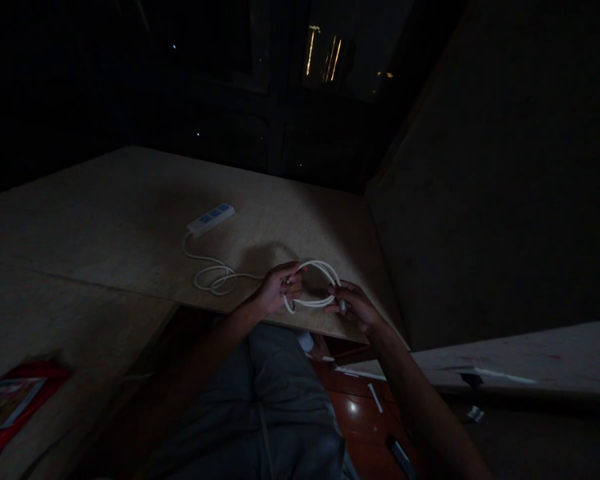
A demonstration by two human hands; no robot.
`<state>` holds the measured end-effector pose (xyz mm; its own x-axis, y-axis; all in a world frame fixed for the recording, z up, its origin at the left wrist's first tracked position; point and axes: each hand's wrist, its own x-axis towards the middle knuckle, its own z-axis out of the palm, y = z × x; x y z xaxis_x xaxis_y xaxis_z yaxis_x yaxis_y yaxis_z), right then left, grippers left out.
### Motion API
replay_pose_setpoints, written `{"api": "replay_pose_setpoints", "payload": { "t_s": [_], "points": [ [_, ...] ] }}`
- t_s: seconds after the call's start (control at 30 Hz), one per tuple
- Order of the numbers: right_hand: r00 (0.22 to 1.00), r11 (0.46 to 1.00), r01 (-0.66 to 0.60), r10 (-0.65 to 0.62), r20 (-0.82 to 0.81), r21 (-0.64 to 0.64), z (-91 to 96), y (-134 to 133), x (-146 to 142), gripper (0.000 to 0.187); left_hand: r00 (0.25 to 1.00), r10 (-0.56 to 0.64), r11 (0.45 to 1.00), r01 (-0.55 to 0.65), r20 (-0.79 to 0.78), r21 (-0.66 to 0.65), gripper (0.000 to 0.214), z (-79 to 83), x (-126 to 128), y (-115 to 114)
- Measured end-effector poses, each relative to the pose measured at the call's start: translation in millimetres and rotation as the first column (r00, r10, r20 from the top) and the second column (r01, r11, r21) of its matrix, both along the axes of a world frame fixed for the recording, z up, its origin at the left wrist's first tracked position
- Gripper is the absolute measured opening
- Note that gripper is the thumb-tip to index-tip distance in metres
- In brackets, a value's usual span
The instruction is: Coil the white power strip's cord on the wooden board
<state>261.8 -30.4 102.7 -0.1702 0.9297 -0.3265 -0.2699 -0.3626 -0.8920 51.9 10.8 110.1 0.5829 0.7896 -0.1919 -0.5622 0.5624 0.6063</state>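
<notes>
My left hand [275, 288] and right hand [355, 308] each grip the coiled white cord [314, 283] above the table [130, 200], its power strip [211, 219] lying well apart.

No legible text, label or number found. Red packet [10, 403], 8 o'clock: printed cover too dark and blurred to read. Power strip [211, 219], 9 o'clock: no readable marking.

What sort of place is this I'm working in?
Likely a dim room at night, perhaps a home: a dark window with distant lights, board tabletop, a glossy red floor. Left hand and right hand hold a cable from a power strip.
</notes>
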Motion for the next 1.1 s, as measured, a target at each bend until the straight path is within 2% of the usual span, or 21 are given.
{"api": "replay_pose_setpoints", "payload": {
  "t_s": [0.13, 0.27, 0.43, 0.57, 0.67, 0.77, 0.93, 1.1],
  "points": [
    [0.995, 0.997, 0.082, -0.082, -0.06, 0.003, -7.5, -7, -7, 0.03, 0.997, 0.013, 0.997, -0.018, -0.072, -0.08, 0.022, -0.3, 7, 4],
    [0.959, 0.981, 0.189, -0.191, -0.209, -0.028, -16.5, -19, -22, 0.028, 0.993, 0.052, 0.999, -0.052, -0.103, 0.009, 0.022, -0.8, 9, 7],
    [0.839, 0.938, 0.32, -0.346, -0.42, -0.134, -25.8, -26, -44, 0.018, 0.999, 0.016, 0.995, -0.012, -0.038, 0.101, 0.03, 1.8, 5, 3],
    [0.788, 0.916, 0.364, -0.399, -0.469, -0.167, -24.8, -25, -56, 0.014, 0.998, -0.066, 0.978, 0.06, 0.024, 0.198, 0.045, 2.1, 2, -1],
    [0.766, 0.893, 0.424, -0.442, -0.467, -0.151, -22.9, -25, -62, 0.015, 0.997, -0.074, 0.967, 0.078, -0.024, 0.243, 0.05, -4.1, 3, -2],
    [0.744, 0.872, 0.476, -0.467, -0.479, -0.111, -22.6, -25, -66, 0.016, 0.995, -0.015, 0.961, 0.042, -0.103, 0.274, 0.052, -15.6, 5, -4],
    [0.683, 0.83, 0.552, -0.507, -0.525, -0.084, -25.2, -24, -72, 0.019, 0.969, 0.182, 0.949, -0.129, -0.165, 0.287, 0.05, -32.3, 12, -19],
    [0.654, 0.794, 0.605, -0.542, -0.528, -0.066, -30.1, -22, -82, 0.021, 0.884, 0.291, 0.913, -0.144, -0.365, 0.381, 0.047, -39.4, 15, -28]
  ]
}}
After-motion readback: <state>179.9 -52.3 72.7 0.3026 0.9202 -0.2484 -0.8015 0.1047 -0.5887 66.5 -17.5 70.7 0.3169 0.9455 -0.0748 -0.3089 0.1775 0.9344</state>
